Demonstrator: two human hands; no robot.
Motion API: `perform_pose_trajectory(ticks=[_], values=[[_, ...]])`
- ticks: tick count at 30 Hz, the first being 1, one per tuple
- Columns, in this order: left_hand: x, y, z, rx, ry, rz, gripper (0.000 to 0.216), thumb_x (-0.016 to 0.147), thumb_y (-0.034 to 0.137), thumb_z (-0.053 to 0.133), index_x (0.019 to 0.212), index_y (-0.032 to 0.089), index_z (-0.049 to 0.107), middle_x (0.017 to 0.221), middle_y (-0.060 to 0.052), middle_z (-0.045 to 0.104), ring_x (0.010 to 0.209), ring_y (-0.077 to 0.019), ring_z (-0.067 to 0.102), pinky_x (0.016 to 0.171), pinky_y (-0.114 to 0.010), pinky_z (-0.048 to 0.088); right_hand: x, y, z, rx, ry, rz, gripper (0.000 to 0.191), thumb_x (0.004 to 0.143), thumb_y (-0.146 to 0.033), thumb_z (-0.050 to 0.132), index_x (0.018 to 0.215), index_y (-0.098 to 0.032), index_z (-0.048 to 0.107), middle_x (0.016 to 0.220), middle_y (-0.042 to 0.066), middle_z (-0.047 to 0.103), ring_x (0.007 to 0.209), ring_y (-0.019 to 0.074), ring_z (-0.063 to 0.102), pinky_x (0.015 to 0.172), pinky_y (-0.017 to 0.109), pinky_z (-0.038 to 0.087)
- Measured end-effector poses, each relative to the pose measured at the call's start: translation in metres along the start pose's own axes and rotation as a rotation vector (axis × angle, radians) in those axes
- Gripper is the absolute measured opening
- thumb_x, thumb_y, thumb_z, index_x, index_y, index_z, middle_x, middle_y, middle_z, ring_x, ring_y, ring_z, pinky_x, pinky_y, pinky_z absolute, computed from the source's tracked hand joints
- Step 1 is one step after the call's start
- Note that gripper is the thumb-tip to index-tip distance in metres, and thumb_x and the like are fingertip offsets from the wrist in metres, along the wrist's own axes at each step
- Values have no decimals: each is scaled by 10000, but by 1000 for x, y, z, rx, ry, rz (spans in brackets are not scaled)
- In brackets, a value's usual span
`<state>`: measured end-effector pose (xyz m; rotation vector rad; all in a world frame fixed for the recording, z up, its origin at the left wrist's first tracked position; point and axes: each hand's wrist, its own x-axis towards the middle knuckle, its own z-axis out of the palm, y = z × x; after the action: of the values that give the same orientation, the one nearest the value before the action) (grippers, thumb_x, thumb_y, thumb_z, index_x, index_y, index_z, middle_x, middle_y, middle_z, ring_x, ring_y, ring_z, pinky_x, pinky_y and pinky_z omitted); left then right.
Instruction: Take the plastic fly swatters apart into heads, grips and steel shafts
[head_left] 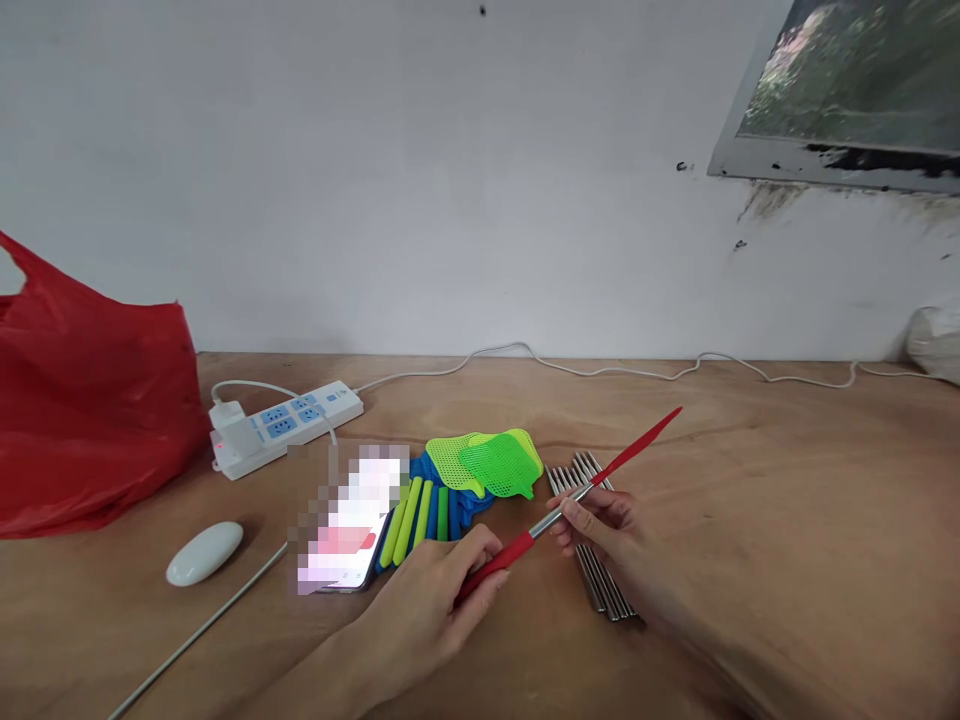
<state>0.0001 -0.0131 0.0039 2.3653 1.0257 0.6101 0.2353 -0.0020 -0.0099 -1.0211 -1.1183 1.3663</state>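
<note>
My left hand (439, 600) is closed round the red handle (495, 565) of a thin rod. My right hand (600, 525) pinches the rod's silver metal middle (551, 520). A red pointed tip (641, 445) sticks out up and to the right beyond my right fingers. Under my right hand lies a bundle of several silver metal rods (600, 580) on the wooden table (787, 480). Left of the rods are green mesh swatter heads (491, 462) and a pile of green and blue handles (424, 510).
A phone (349, 540) lies left of the handles. A white power strip (289, 422) with a cable, a white oval object (204, 552) and a red plastic bag (82, 400) are at the left. A white wall runs behind the table.
</note>
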Motion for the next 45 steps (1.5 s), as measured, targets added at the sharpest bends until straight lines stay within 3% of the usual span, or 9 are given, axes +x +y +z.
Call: perform_pose_trajectory(ticks=[6,11,14,17,22,25,31,36,45], values=[[3,5,-3,-60,7,-15,116,999,285,441,967,218,530,614,79,421,531,-122,403,521,-240,258,-3,-6,9,89,-129,13,353,795,-525,786,900,-188,791,704,38,711,655,157,660,594,265,546],[1,6,-6,-84,-18,-1,151,1007,322,459,1005,215,565,635,69,465,555,-120,452,523,-230,292,-5,-6,12,52,-199,-14,322,850,-508,737,900,-191,752,775,43,721,694,158,674,581,245,548],[-1,6,-8,-71,-19,5,188,1012,349,461,1049,217,590,649,57,531,560,-120,494,532,-226,327,-6,-4,11,94,-161,16,343,871,-542,693,860,-200,684,756,25,712,606,144,649,528,241,535],[-1,6,-9,-29,18,11,181,1000,330,472,1005,212,608,641,50,554,545,-118,508,527,-224,338,-7,-4,8,48,-59,77,394,868,-615,646,850,-223,616,619,-22,652,448,130,555,396,220,435],[-1,4,-6,92,35,72,159,968,253,488,861,197,593,643,32,589,531,-114,504,509,-238,304,1,-5,-10,-422,127,-130,437,882,-644,585,996,-233,682,477,-70,482,412,129,434,410,232,309],[0,2,-4,156,35,101,206,979,231,457,829,192,593,665,17,610,550,-124,521,520,-255,301,11,-4,-27,-833,251,-246,365,920,-553,540,1056,-252,695,617,0,642,585,209,604,541,281,408],[2,-1,-5,243,23,113,257,990,218,420,802,190,593,685,-4,634,591,-153,579,537,-285,299,22,-3,-61,-1556,445,-138,355,999,-377,402,1054,-205,709,809,129,737,762,288,691,654,339,421],[1,-3,-2,268,11,119,257,994,218,423,796,195,584,708,-10,654,617,-167,610,545,-291,285,23,-1,-70,-1763,353,-44,285,1004,-275,424,1067,-210,694,931,126,722,801,254,698,661,315,399],[0,-5,0,294,-11,110,248,986,204,438,801,197,602,723,-19,674,646,-192,649,551,-303,293,21,-6,-60,-1832,268,29,248,985,-215,454,1064,-189,688,1028,127,690,818,266,700,579,320,345]])
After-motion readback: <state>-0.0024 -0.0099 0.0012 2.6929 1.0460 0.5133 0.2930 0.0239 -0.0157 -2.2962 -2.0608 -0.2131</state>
